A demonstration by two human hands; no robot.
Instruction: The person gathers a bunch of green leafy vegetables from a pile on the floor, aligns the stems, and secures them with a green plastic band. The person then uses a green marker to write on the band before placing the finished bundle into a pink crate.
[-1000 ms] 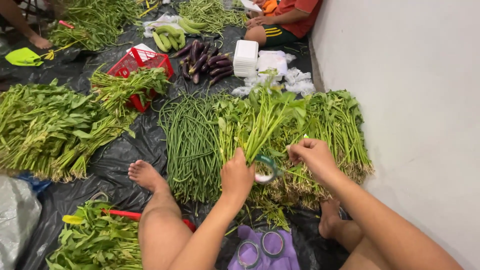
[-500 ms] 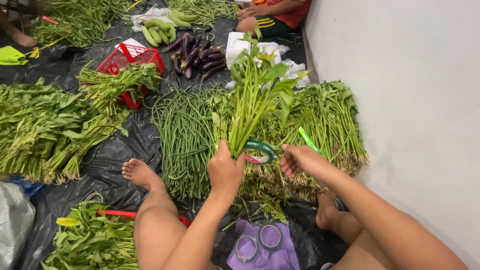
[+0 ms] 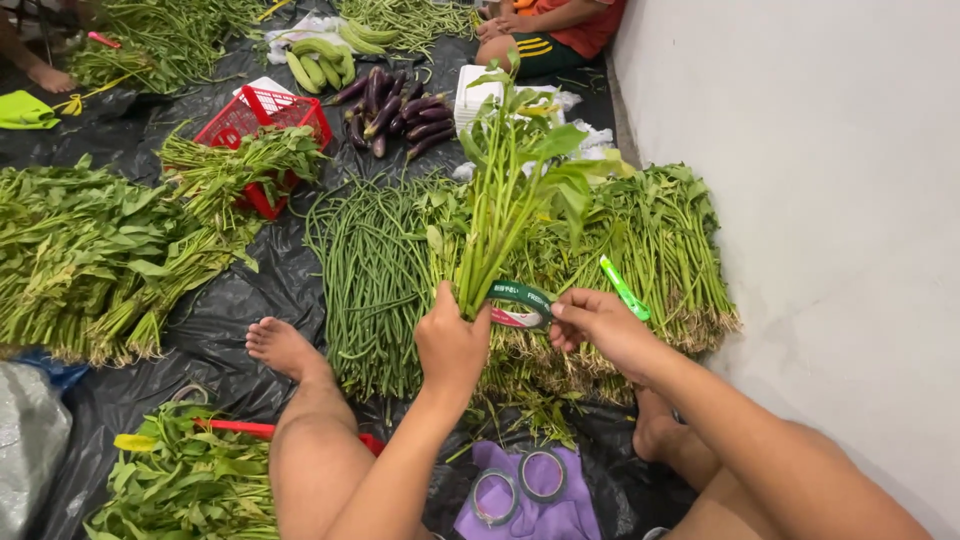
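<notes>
My left hand (image 3: pixel 452 343) grips the stems of a bunch of leafy green stalks (image 3: pixel 505 190), held upright above the piles. My right hand (image 3: pixel 597 327) pinches a green roll of tape (image 3: pixel 522 303) that sits against the bunch's stems, with a strip of tape running to them. A bright green knife or cutter (image 3: pixel 624 288) sticks up from behind my right fingers. My bare left foot (image 3: pixel 282 346) and knee lie below the left hand.
Long beans (image 3: pixel 365 270) lie on the black sheet beside bundled greens (image 3: pixel 655 250). Leafy greens (image 3: pixel 90 255) fill the left, a red basket (image 3: pixel 270 120) behind. Purple eggplants (image 3: pixel 395 110) and green bananas (image 3: pixel 320 60) lie farther back. Two tape rolls (image 3: pixel 520 485) rest on purple cloth. A seated person (image 3: pixel 545 25) is at the back.
I lifted the bunch of stalks upright off the pile. My right hand has brought the green tape roll round to the stems.
</notes>
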